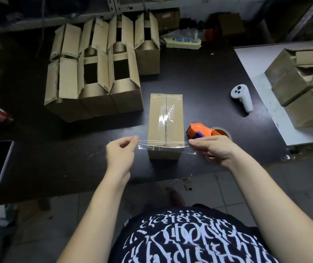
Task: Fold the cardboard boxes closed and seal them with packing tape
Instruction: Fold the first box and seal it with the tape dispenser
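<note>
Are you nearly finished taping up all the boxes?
Not nearly. Done: the middle box is folded shut, with tape along its top seam and across its far end. In hand: the left hand and right hand pinch a clear tape strip stretched over its near end. Left: press that strip down, then fold and tape the several open boxes behind, whose flaps stand up.

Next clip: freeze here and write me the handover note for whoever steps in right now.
Left hand pinches one end of a clear tape strip; right hand pinches the other end.
The strip is stretched across the near end of the closed box.
Done: box folded shut, centre seam and far end taped.
Left: press this strip down, then do the open boxes at back left.
The orange tape dispenser lies right of the box.
</note>
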